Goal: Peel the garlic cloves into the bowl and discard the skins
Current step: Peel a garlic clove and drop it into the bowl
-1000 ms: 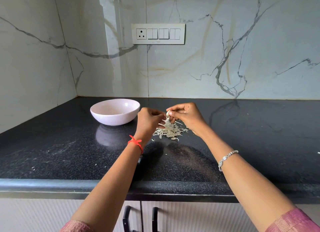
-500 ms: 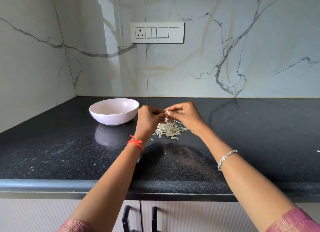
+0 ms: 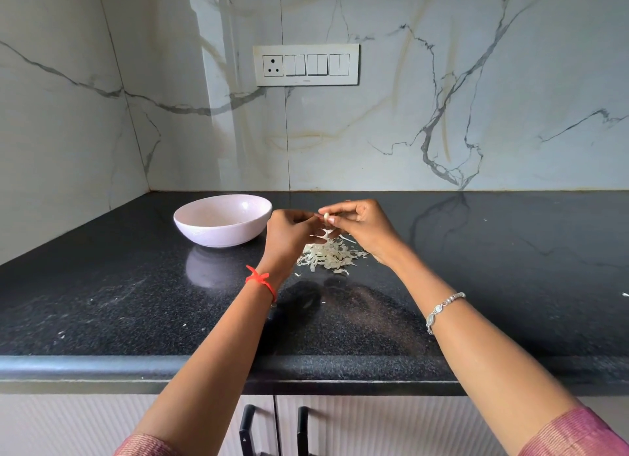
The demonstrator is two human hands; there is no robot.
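The left hand [image 3: 289,235] and right hand [image 3: 361,227] together pinch one garlic clove [image 3: 326,216] in curled fingertips, above the pile of skins [image 3: 332,256] on the black table [image 3: 136,302]. The pale bowl [image 3: 218,235] stands just left of the hands, and what it holds cannot be seen from this angle.

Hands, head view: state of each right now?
Left hand: closed, pinching the garlic clove.
Right hand: closed, pinching the same garlic clove.

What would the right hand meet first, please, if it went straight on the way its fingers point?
Most likely the left hand, just across the garlic clove the right hand pinches; the bowl lies beyond, depth unclear.
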